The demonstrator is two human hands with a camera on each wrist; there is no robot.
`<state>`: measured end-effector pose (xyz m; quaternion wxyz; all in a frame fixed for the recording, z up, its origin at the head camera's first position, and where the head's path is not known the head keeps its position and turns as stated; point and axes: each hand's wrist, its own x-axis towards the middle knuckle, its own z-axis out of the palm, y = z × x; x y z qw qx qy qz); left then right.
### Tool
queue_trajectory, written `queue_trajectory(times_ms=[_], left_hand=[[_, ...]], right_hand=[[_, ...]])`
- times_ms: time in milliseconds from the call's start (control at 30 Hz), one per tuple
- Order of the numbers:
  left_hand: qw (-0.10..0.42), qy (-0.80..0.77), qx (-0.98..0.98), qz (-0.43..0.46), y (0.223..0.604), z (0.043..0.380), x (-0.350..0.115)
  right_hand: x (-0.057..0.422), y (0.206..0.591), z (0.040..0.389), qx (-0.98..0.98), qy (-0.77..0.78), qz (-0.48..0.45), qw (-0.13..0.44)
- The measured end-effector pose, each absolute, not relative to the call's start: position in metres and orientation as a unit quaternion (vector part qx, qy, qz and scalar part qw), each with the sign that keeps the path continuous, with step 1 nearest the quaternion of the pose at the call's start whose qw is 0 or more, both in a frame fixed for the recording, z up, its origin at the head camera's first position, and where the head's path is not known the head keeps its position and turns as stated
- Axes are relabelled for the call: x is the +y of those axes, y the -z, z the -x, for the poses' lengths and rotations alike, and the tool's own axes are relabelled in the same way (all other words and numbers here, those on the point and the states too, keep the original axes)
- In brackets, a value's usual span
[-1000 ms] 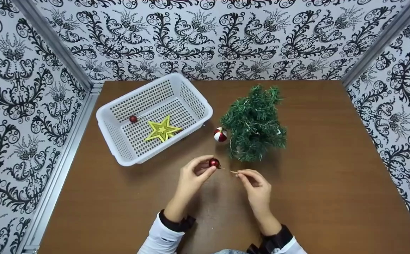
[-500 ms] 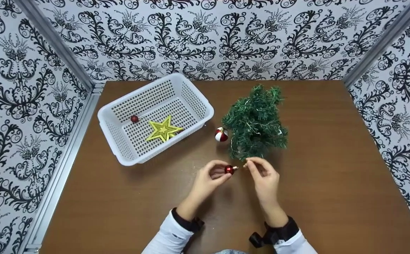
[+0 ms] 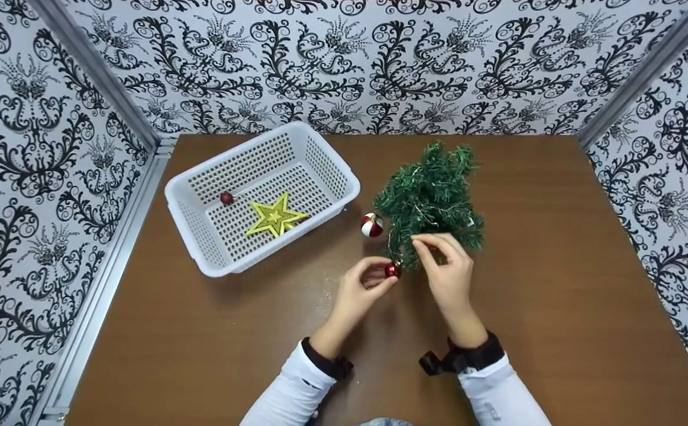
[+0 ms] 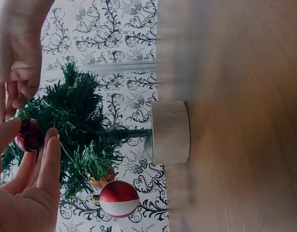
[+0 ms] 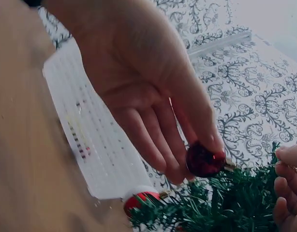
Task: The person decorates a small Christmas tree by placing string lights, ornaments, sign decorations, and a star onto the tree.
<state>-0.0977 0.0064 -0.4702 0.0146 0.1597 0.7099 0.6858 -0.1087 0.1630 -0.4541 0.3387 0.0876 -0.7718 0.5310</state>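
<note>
My left hand (image 3: 355,291) holds a shiny red Christmas bauble (image 3: 392,271) between thumb and fingers, at the front of a small green artificial Christmas tree (image 3: 429,186). The bauble's gold cap points toward the branches in the right wrist view. Thumb and fingertips of my right hand (image 3: 451,275) pinch the bauble's thin gold string (image 5: 278,165), close to the front branches. On the tree's left side hangs a red-and-white bauble (image 3: 371,225). The left wrist view shows the tree's round pale base (image 4: 171,132) and an orange-gold bauble (image 4: 103,179) partly hidden behind the red-and-white one.
Left of the tree stands a white plastic basket (image 3: 216,271). Inside it lie a yellow star (image 3: 273,218) and another red bauble (image 3: 226,199). Everything rests on a brown table (image 3: 556,266), enclosed by patterned walls (image 3: 332,65).
Both hands have moved right and toward the tree, carrying the red bauble and its string. The right hand has risen in front of the branches. Basket and tree stay in place.
</note>
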Motion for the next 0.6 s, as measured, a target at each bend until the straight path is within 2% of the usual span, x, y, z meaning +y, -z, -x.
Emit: queue_trajectory(times_ms=[133,267,467,600], left_hand=[[0.010,-0.691,0.707,-0.149,0.468,0.103,0.009],[0.003,-0.689,0.711,-0.142,0.467,0.108,0.013],[-0.001,-0.685,0.718,-0.127,0.467,0.113,0.016],[-0.005,-0.683,0.721,-0.118,0.469,0.116,0.019]], right_hand=[[0.166,0.452,0.120,-0.801,-0.427,-0.111,0.404],[0.168,0.450,0.128,-0.818,-0.343,-0.125,0.444],[0.171,0.452,0.133,-0.827,-0.271,-0.135,0.474],[0.173,0.453,0.135,-0.825,-0.283,-0.135,0.469]])
